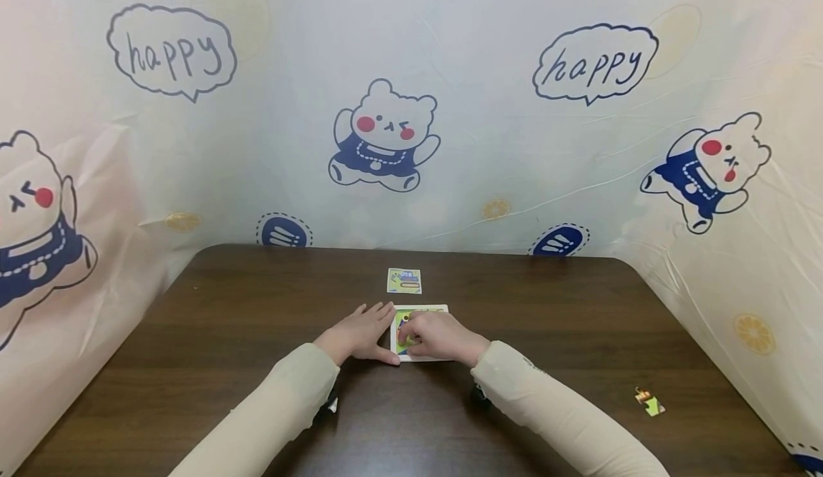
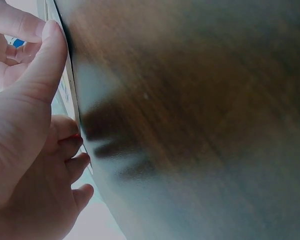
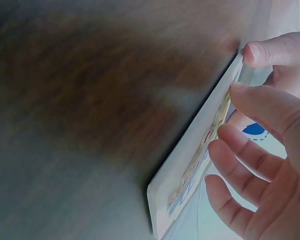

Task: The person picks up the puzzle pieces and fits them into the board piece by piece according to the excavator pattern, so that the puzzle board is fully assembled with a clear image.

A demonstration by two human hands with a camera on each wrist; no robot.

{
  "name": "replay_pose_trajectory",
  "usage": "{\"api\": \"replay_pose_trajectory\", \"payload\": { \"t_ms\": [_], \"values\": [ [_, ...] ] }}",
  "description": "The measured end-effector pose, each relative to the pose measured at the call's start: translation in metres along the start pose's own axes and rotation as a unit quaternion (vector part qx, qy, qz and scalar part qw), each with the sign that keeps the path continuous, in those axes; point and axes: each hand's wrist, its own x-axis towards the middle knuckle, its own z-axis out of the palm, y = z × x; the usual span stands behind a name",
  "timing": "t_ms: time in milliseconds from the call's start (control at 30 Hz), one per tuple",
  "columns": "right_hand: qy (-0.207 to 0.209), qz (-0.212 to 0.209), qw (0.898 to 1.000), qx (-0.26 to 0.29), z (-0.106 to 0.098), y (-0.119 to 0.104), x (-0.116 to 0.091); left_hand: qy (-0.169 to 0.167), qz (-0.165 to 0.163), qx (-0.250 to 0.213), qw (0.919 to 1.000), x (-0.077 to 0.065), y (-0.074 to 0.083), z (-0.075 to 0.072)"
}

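A white-framed puzzle board (image 1: 421, 309) with a colourful picture lies flat on the table in front of me. My left hand (image 1: 361, 334) rests at its left edge, fingers extended, thumb at the near left corner. Over the picture, my right hand (image 1: 440, 335) presses with bent fingertips and covers much of the right side. In the right wrist view, the right thumb (image 3: 262, 102) touches the board surface (image 3: 190, 170) and the other fingers curve loosely above it. No piece shows between them. The left thumb (image 2: 47, 65) meets the board's edge in the left wrist view.
A small square picture card (image 1: 404, 281) lies just beyond the board. Loose puzzle pieces (image 1: 651, 402) sit near the right side of the brown wooden table (image 1: 257, 298). A printed curtain (image 1: 489, 141) hangs behind and along both sides.
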Motion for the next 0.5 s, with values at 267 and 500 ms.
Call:
{"api": "replay_pose_trajectory", "payload": {
  "t_ms": [267, 500],
  "values": [
    [-0.012, 0.008, 1.0, 0.021, -0.004, -0.002, -0.001, -0.001, -0.002, -0.003, 1.0, 0.0, 0.0, 0.001],
    [0.004, 0.003, 0.999, 0.052, -0.014, 0.006, -0.013, -0.005, -0.011, -0.005, 0.9999, 0.0, 0.0, 0.0]
  ]
}}
